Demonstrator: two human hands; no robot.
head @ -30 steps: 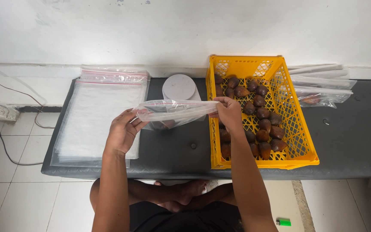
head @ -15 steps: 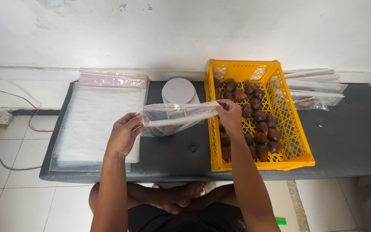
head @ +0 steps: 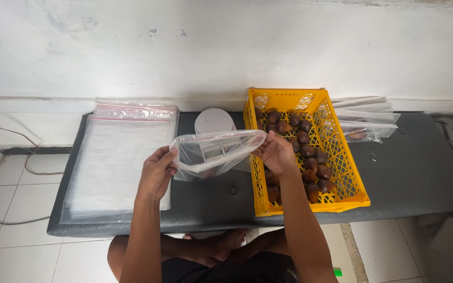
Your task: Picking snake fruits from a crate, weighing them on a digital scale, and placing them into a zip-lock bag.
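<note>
White wall [head: 226, 47], tiled floor [head: 11, 246], dark bench [head: 420, 173]

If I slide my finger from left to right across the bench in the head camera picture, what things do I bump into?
Stack of clear zip bags → left hand → clear plastic bag held open → right hand → yellow crate of brown scaly fruits → filled clear bags by the wall.

clear bag [head: 216, 152], bag stack [head: 119, 160] left

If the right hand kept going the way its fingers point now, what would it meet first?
The right hand points up-left, gripping the clear bag; beyond that, probably the white scale, though depth is unclear.
</note>
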